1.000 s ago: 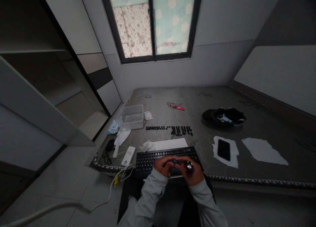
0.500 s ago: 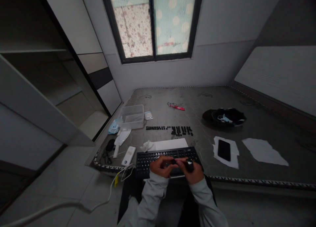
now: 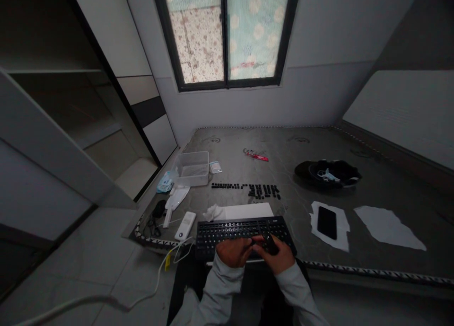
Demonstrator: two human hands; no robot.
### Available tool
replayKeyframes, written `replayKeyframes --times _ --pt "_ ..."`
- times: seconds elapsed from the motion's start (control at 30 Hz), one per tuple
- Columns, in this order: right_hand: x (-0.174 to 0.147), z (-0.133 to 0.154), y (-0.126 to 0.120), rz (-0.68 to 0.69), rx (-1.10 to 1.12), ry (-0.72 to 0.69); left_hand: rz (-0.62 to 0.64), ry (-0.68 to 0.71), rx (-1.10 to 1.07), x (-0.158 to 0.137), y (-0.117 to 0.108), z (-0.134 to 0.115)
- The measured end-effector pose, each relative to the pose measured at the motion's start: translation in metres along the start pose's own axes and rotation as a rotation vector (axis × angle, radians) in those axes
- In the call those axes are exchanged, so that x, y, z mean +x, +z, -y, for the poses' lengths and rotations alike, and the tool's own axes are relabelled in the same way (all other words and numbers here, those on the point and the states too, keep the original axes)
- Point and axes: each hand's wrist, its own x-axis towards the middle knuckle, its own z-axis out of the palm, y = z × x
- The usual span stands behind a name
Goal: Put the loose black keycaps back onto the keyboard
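Observation:
Both hands are over a black keyboard (image 3: 241, 225), whose upper rows show bare key positions. My left hand (image 3: 232, 252) is closed with its back turned up, fingertips meeting those of the other hand; what it pinches is hidden. My right hand (image 3: 280, 256) is closed around a short black stick-like object (image 3: 271, 243), its kind unclear, and its thumb and index finger reach toward the left fingertips. Past the keyboard, several loose black keycaps (image 3: 264, 190) lie in rows on the grey mattress (image 3: 326, 146). A white sheet (image 3: 248, 211) lies just behind the keyboard, with a crumpled tissue (image 3: 213, 212) beside it.
At left are a clear plastic box (image 3: 192, 169), a white power bank (image 3: 185, 225) with a cable, and a blue mask packet (image 3: 165, 182). On the right lie a black cap (image 3: 328, 173), a phone (image 3: 327, 222) on paper, and another white paper (image 3: 389, 226).
My left hand has turned so that its back faces up. The black object in my right hand has tilted, its shiny end no longer facing me. The view has shifted slightly.

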Motion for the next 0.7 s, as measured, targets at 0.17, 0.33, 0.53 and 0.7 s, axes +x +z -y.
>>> replayKeyframes --times 0.17,0.33,0.53,0.7 --pt "0.006 -0.012 0.002 0.063 -0.063 -0.055 0.035 0.045 -0.008 -0.009 0.011 0.007" --pt "0.017 -0.030 0.005 0.126 -0.152 -0.067 0.068 0.034 0.004 -0.014 0.023 0.016" --pt "0.031 -0.053 0.016 0.171 -0.177 -0.074 0.009 0.017 -0.034 -0.016 0.036 0.029" --pt "0.042 -0.066 0.025 0.232 -0.193 -0.072 0.030 -0.025 -0.078 -0.019 0.046 0.043"
